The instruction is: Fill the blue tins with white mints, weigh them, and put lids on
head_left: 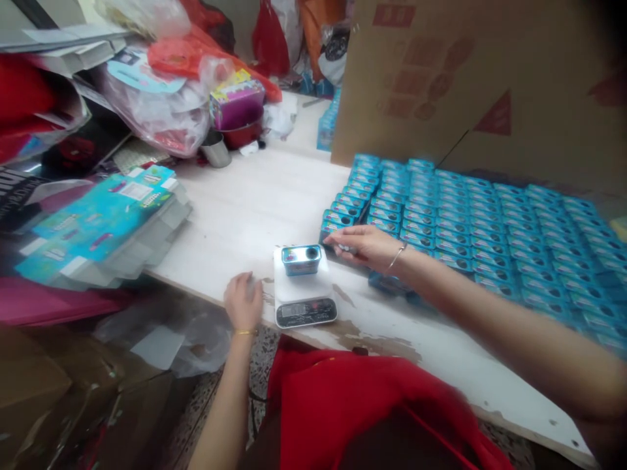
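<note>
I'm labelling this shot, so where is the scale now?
In the head view, the scale sits below centre near the front edge of the table, between the left hand and right hand, with a small blue box on it.

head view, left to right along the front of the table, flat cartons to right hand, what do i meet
Flat blue cartons → left hand → white scale with a small blue box on it → right hand.

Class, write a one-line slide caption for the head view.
A blue box sits on a digital scale between left hand and right hand, rows of similar boxes alongside.
</note>
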Available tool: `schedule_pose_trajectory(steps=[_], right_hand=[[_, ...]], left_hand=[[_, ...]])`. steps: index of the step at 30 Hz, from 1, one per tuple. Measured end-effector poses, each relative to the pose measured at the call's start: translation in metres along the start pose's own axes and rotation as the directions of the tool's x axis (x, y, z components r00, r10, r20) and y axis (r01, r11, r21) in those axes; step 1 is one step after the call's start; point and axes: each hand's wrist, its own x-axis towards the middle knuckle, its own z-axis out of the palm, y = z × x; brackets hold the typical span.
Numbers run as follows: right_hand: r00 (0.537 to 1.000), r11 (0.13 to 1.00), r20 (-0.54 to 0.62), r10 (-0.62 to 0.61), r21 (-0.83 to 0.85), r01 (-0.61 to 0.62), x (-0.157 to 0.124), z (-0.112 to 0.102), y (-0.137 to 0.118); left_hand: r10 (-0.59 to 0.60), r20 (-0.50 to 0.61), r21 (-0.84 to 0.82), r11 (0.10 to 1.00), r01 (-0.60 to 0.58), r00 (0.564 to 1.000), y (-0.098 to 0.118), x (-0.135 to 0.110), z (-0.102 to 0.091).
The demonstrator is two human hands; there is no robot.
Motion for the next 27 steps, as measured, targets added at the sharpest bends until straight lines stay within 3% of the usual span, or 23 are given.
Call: schedule_pose_trajectory(steps=[6,12,19,27], right_hand=[[0.993,0.951,0.032,-0.118,-0.284,0.122,0.005,0.023,-0.004],[0.960,0.701,0.162,-0.230,-0.657,0.279,0.016,0.033,-0.015],[0.961,0.571,0.182,-0.210,-0.774,0.272,0.027,0.039,-0.020],[0.933,0.428,0.205,-0.296,-0.845,0.322,0.031,0.041,-0.024]], left_hand=[[-0.002,0.007,-0.005,1.000,0.002,1.000,0.001,0.001,-0.001],[-0.014,0.008,-0.005,1.000,0.014,1.000,0.001,0.001,0.000],[-0.030,0.011,-0.009,1.000,0.030,0.999,0.003,0.001,0.000],[-0.028,0.013,-0.014,0.999,0.029,1.000,0.001,0.000,0.001]])
